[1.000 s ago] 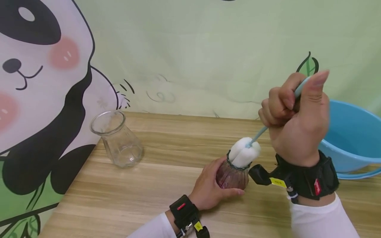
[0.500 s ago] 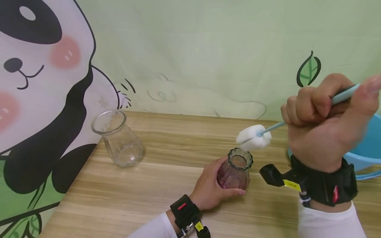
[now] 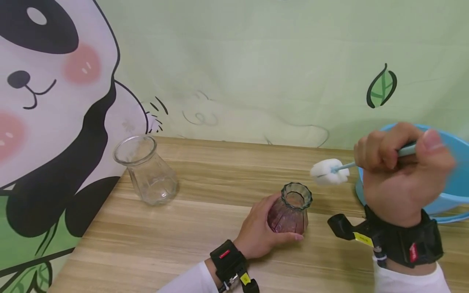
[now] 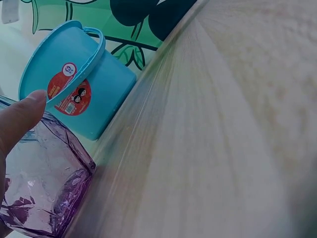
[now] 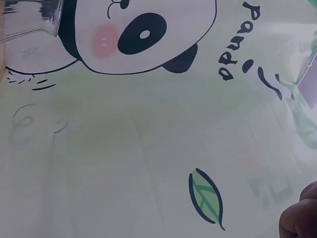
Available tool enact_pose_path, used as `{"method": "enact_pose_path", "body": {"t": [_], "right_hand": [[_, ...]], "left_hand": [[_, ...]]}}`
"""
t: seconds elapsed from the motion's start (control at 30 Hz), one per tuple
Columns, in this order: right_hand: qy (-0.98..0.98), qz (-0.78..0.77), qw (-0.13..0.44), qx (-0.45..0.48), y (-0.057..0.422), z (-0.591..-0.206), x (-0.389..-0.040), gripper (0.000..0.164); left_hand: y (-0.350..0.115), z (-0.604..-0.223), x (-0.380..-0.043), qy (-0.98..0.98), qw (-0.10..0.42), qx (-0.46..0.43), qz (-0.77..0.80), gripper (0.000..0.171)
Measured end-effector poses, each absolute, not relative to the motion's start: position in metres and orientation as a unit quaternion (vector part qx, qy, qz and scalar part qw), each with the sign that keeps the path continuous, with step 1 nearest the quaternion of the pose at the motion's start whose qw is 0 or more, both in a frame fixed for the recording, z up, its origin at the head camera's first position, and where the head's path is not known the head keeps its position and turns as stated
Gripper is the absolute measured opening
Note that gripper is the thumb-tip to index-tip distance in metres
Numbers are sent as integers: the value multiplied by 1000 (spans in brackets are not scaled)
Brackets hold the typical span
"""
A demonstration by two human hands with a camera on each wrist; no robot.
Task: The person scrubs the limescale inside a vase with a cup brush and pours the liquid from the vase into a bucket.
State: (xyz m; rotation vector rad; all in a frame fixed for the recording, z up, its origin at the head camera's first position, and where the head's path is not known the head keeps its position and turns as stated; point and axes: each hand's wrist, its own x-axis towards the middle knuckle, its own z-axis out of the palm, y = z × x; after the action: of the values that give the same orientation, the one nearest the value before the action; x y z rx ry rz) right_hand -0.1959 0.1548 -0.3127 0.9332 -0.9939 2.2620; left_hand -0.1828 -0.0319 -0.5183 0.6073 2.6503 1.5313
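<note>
My left hand [image 3: 256, 234] grips a small glass vase [image 3: 287, 219] on the tabletop, its thumb in front and fingers behind. The vase is purple below, with a grey-green scalloped rim and an uncovered mouth. In the left wrist view the thumb [image 4: 22, 116] lies along the faceted purple glass [image 4: 44, 183]. My right hand [image 3: 403, 175] grips the light blue handle of a sponge bottle brush, thumb on the handle's end. Its white sponge head [image 3: 326, 173] hangs up and right of the vase mouth, apart from it. Only some knuckles [image 5: 299, 218] show in the right wrist view.
A clear glass jar [image 3: 152, 179] stands at the left on the wooden table [image 3: 205, 175]. Behind my right hand is a light blue bucket [image 3: 454, 197], its handle lowered. A cloth backdrop [image 3: 234, 73] with a panda print hangs along the table's back edge.
The right hand has pulled the sponge brush out of the vase mouth, moved it right, then lowered slightly in front of the bucket. The left hand and vase have stayed in place.
</note>
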Motion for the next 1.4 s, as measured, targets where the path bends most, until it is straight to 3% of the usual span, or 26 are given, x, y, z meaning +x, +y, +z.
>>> {"method": "enact_pose_path", "body": {"t": [0.3, 0.67, 1.07, 1.4], "right_hand": [[-440, 776, 302, 336, 153, -329, -203, 42], [-489, 741, 377, 265, 159, -351, -215, 37], [-528, 715, 388, 246, 158, -356, -224, 38], [-558, 710, 354, 245, 160, -363, -231, 39]], "left_hand": [[-32, -521, -183, 849, 18, 192, 491, 92], [-29, -521, -178, 844, 14, 198, 499, 90], [-33, -516, -177, 845, 10, 198, 496, 91], [-34, -515, -179, 844, 9, 200, 498, 91]]}}
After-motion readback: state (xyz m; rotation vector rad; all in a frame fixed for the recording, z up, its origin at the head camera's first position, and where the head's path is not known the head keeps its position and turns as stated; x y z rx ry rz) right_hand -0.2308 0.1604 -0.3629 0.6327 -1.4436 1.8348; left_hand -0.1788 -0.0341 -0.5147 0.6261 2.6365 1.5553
